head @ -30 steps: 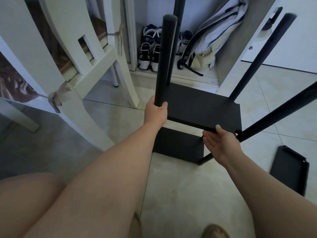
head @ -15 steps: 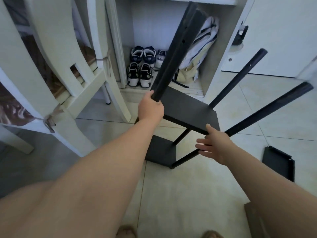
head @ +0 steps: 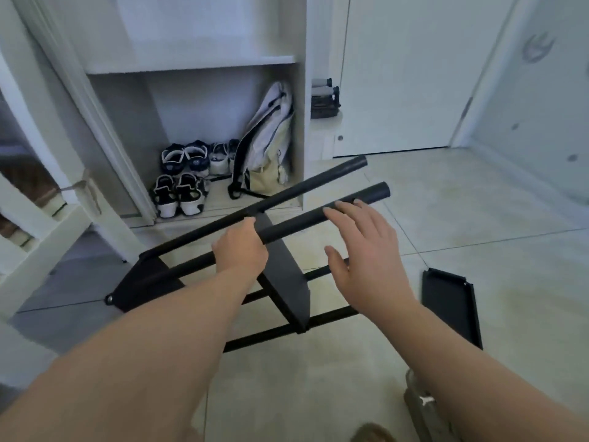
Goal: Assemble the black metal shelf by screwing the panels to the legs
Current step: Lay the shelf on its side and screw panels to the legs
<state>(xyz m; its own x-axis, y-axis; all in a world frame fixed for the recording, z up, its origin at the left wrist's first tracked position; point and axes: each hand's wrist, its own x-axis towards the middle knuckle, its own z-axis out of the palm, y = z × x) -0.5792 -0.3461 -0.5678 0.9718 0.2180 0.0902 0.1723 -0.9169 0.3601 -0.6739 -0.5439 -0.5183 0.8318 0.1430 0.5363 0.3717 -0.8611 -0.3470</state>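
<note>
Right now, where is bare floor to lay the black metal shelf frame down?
Bare floor tile lies beyond the loose black panel, toward the white door, and nearest the camera, below the black metal shelf frame. Crowded left: white wooden chair, shoes.

**Shelf frame tipped onto its side**

A second ago I had the shelf frame (head: 288, 291) standing with its legs pointing up. Now it is tipped over, with the legs running low and slanting up toward the right. My left grip (head: 240, 247), wrapped round the near leg (head: 299, 221), has swung down with it. My right grip (head: 363, 250) has left the front edge of the middle panel (head: 280, 266) and now spreads flat, fingers (head: 342, 208) over that same leg near its free end. My view has lifted toward the cupboard (head: 191, 67).
</note>
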